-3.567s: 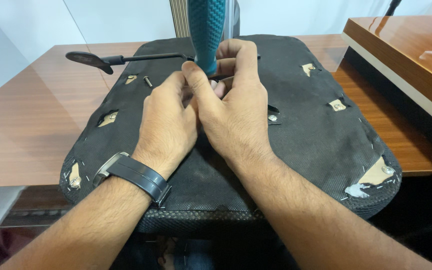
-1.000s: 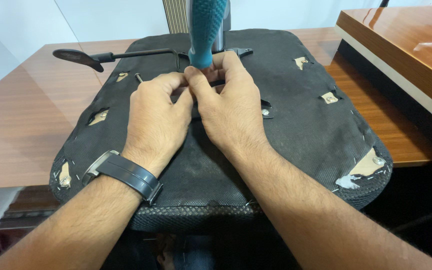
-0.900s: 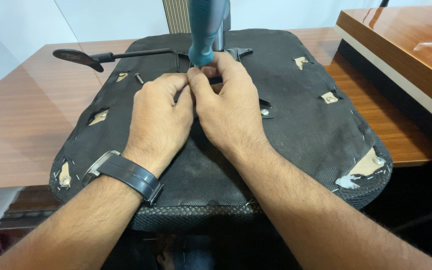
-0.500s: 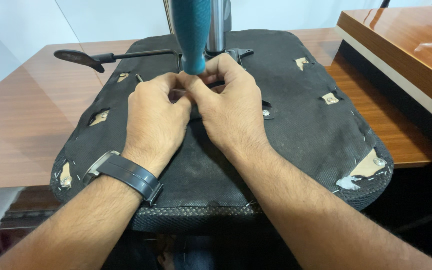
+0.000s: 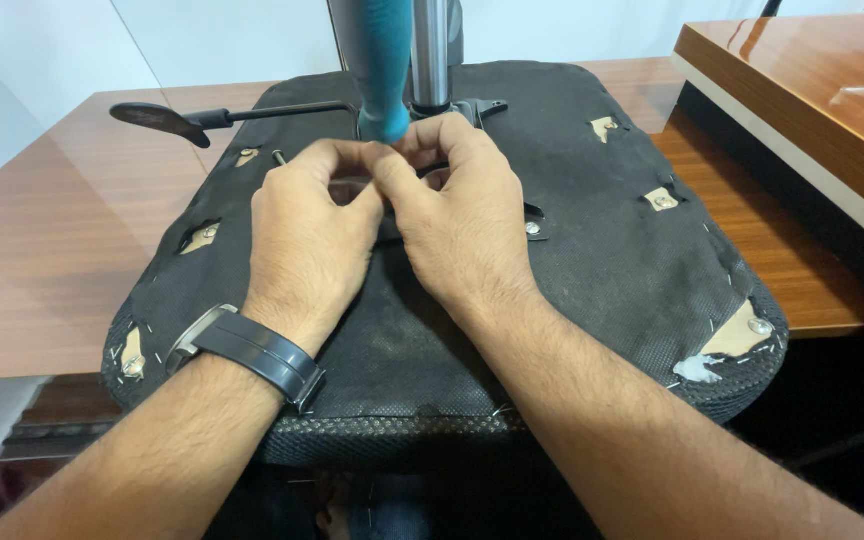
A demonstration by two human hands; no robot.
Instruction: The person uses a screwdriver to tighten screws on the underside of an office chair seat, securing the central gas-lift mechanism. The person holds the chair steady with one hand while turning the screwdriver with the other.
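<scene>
Hands meet at the base of the teal cylinder, which stands just left of the chrome post on the upturned black chair seat. Left hand and right hand touch there, fingertips pinched together; what they pinch cannot be told. A dark watch bands the left wrist. Left of the cylinder, a black lever juts over the wooden table. Torn fabric patches ring the seat's edge.
</scene>
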